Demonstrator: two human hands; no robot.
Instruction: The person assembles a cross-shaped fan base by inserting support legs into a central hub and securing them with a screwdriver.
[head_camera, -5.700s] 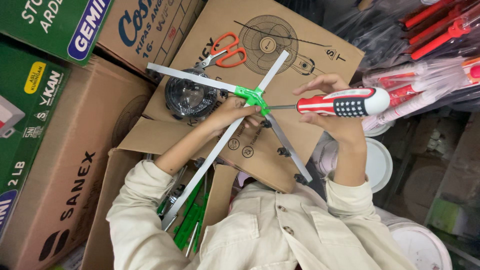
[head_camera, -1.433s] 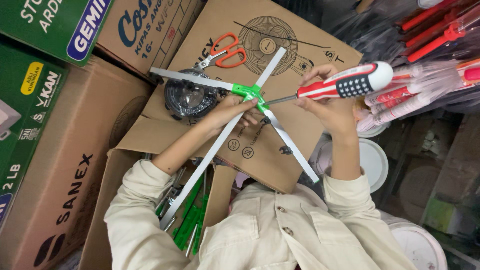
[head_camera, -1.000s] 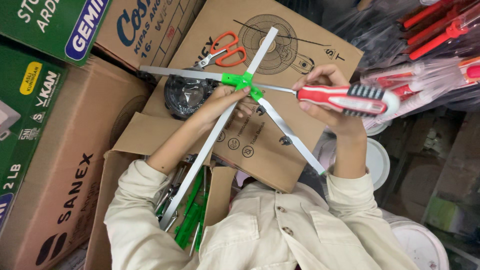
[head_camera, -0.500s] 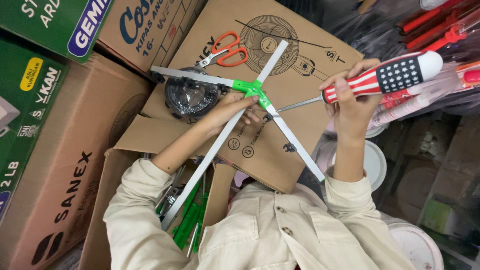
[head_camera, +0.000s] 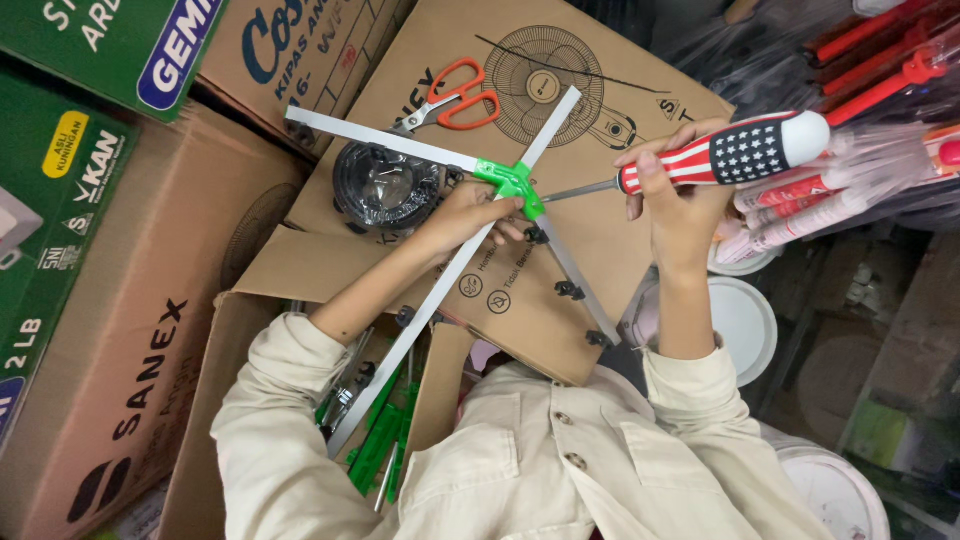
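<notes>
r hand holds striped screwdriver in a full grip, handle tipped higher than a sec ago, tip at green hub. l hand pinches crossed metal bars over fan box, unmoved.

Screwdriver tip hidden behind green plastic hub. Left hand palm hidden under crossed metal bars. Green parts in open box partly covered by sleeve. White bucket cut off by bottom edge.
</notes>
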